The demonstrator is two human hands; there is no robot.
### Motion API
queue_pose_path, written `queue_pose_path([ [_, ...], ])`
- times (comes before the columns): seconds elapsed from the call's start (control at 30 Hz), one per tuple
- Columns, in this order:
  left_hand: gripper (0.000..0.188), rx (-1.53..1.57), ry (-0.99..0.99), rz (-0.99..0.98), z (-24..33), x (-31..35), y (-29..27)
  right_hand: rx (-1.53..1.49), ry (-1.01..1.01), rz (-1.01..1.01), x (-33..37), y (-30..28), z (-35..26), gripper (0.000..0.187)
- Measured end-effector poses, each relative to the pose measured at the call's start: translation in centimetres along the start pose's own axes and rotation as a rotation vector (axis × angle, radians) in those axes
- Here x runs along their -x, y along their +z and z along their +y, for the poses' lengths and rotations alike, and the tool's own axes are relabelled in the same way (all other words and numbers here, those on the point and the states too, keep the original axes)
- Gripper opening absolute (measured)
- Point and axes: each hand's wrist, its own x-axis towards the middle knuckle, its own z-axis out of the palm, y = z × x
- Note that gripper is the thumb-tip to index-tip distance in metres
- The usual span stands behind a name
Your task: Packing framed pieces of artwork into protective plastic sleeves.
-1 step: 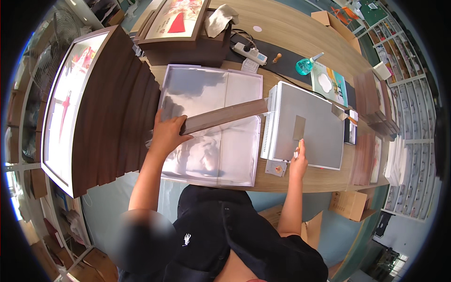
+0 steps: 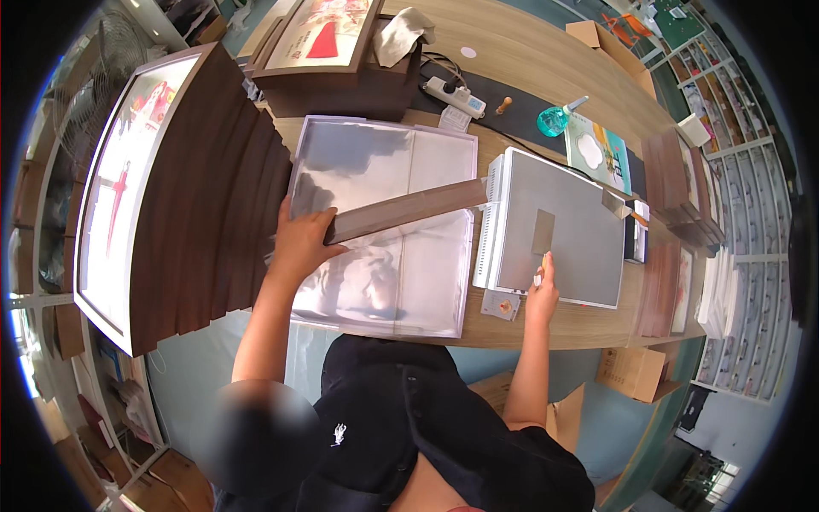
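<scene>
The left hand [image 2: 300, 243] had its thumb and fingers part-spread around the near end of a brown strip [image 2: 408, 210], which slanted away rightward over a shiny tray [image 2: 431, 282]; whether its far end touched the grey plate [image 2: 589, 247] could not be told. The right hand [image 2: 543, 299] was closed round a scraper [image 2: 543, 232], its flat blade pointing away over the plate. A tall stack of frames [image 2: 205, 213] walled in the left hand's outer side, and more frames [image 2: 333, 94] stood beyond it, with a cloth [image 2: 403, 36] on them. Beyond the right hand lay a power strip [image 2: 455, 96], a bottle [image 2: 553, 121] and a booklet [image 2: 597, 152]; to its right, a second scraper [image 2: 616, 203]. The desk [image 2: 520, 51] stretched far past both hands, its near edge crossing under the forearms; a narrow strip of it showed between tray and plate. Print marked the booklet, a card [image 2: 501, 305] left of the right hand, and a carton [image 2: 636, 374] below and right.
</scene>
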Motion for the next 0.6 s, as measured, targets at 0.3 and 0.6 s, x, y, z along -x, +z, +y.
queue_pose_path([
  [0.3,0.053,0.072,-0.099,0.011,-3.5,3.7,-1.7,-0.151,0.068,-0.037,2.3,-4.1,-8.4,0.048],
  [0.6,0.048,0.168,0.001,0.113,-4.5,3.7,-0.9,-0.397,-0.579,-0.234,8.9,0.5,-21.6,0.05],
])
